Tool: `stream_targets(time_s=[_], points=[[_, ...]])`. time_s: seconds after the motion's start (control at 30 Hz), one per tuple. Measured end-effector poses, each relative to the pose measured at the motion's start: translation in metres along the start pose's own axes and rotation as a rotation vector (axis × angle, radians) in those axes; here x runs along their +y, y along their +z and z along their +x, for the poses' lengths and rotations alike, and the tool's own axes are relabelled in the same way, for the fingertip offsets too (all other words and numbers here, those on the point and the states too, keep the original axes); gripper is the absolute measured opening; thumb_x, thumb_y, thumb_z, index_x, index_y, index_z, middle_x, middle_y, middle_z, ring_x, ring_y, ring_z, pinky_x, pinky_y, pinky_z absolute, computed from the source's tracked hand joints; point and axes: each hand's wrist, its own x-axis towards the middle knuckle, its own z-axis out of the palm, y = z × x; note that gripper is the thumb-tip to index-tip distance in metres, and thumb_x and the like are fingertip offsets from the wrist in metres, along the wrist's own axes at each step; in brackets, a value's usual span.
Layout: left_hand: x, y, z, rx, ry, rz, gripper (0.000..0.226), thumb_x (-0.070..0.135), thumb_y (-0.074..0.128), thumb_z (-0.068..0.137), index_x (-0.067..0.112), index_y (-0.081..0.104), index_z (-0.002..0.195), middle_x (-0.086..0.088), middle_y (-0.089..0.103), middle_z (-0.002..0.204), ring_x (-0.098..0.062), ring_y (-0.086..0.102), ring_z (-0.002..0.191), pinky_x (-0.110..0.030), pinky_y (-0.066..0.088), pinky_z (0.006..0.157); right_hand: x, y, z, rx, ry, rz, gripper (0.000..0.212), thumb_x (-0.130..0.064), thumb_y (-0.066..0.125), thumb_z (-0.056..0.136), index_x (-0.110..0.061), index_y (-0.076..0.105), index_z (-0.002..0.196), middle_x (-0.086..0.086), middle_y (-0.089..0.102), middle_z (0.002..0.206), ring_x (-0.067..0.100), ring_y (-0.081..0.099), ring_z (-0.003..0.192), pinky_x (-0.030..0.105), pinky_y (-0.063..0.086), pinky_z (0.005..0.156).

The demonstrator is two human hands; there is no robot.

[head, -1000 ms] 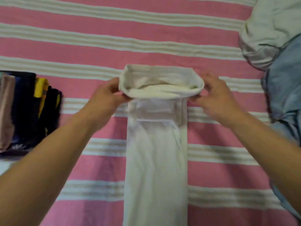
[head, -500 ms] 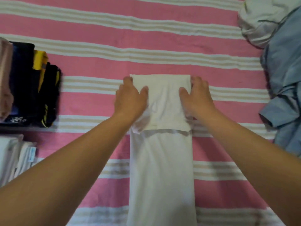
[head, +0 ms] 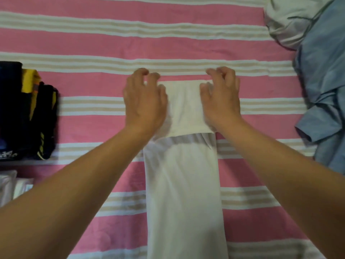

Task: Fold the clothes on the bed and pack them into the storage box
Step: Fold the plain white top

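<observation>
A long white garment [head: 183, 193] lies as a narrow strip down the middle of the pink striped bed [head: 93, 40]. Its far end is folded back toward me into a flat flap [head: 184, 107]. My left hand [head: 144, 101] lies on the flap's left side, with its fingers curled over the far left corner. On the right side my right hand [head: 221, 98] does the same, its fingers hooked at the far right corner. Both palms hide the flap's side edges.
Folded black and yellow clothes [head: 33, 109] stand packed in a row at the left edge, with folded white items [head: 11, 186] below them. A crumpled blue garment [head: 324, 90] and a pale grey one [head: 291, 19] lie at the right.
The far end, held raised a second ago, has been laid down on the strip. My hands pressed it flat, then slid forward and their fingers curled at its far corners.
</observation>
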Motion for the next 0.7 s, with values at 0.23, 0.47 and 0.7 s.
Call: stream_targets(time_s=[0.23, 0.47, 0.7], points=[[-0.038, 0.075, -0.023, -0.292, 0.335, 0.322, 0.057, 0.054, 0.009, 0.107, 0.038, 0.006, 0.161, -0.001, 0.001, 0.171, -0.030, -0.006, 0.157, -0.053, 0.001, 0.126, 0.050, 0.059, -0.024, -0.328, -0.288, -0.440, 0.067, -0.058, 0.020, 0.102, -0.031, 0.002, 0.160, 0.001, -0.006, 0.169, 0.028, -0.008, 0.155, 0.051, 0.003, 0.123], [-0.012, 0.051, -0.056, -0.341, 0.286, 0.441, 0.062, 0.049, 0.008, 0.107, 0.023, -0.002, 0.163, -0.011, -0.011, 0.169, -0.034, -0.014, 0.155, -0.055, -0.002, 0.125, 0.025, 0.036, -0.066, -0.379, -0.292, -0.565, 0.069, -0.053, 0.022, 0.103, -0.020, 0.005, 0.161, 0.007, -0.005, 0.168, 0.032, -0.010, 0.154, 0.053, -0.001, 0.124], [-0.039, -0.012, -0.340, -0.585, 0.544, 0.234, 0.069, 0.054, 0.038, 0.104, 0.020, 0.021, 0.162, -0.013, 0.008, 0.169, -0.037, 0.004, 0.156, -0.060, 0.023, 0.119, 0.068, -0.023, -0.333, -0.666, -0.560, -0.425, 0.078, -0.051, 0.044, 0.099, -0.011, 0.017, 0.159, 0.011, 0.002, 0.168, 0.031, -0.004, 0.155, 0.050, 0.005, 0.124]])
